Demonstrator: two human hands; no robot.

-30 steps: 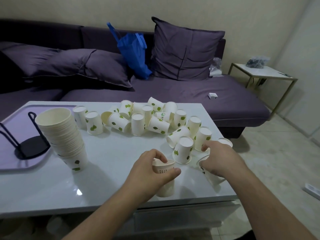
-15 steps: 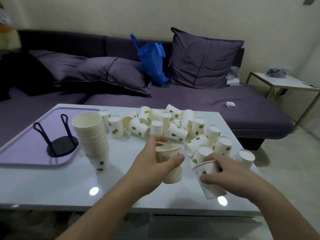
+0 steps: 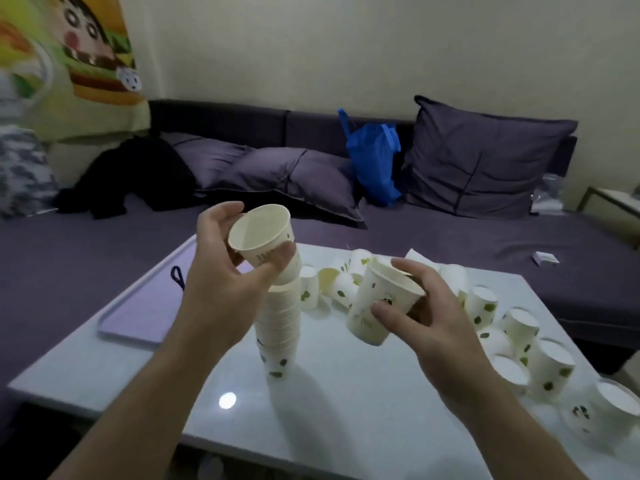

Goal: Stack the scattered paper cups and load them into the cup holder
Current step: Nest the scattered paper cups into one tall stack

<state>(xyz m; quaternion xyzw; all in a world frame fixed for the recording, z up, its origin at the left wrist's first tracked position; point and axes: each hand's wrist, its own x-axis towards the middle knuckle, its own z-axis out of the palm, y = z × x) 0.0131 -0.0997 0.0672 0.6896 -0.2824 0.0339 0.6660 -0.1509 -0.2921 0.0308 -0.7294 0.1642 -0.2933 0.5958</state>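
**Two hands lift paper cups above a white table**

The left hand (image 3: 221,271) grips a cup (image 3: 263,237) just above the tall stack (image 3: 280,327), its mouth tilted toward the camera and its base pointing down and away. The right hand (image 3: 420,306) holds a second cup (image 3: 379,303), mouth up and leaning left. Half a second ago both cups were low near the tabletop. Loose cups (image 3: 519,341) lie scattered to the right.

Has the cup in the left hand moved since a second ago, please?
Yes. The cup in the left hand rose off the table and went left, now above the tall stack.
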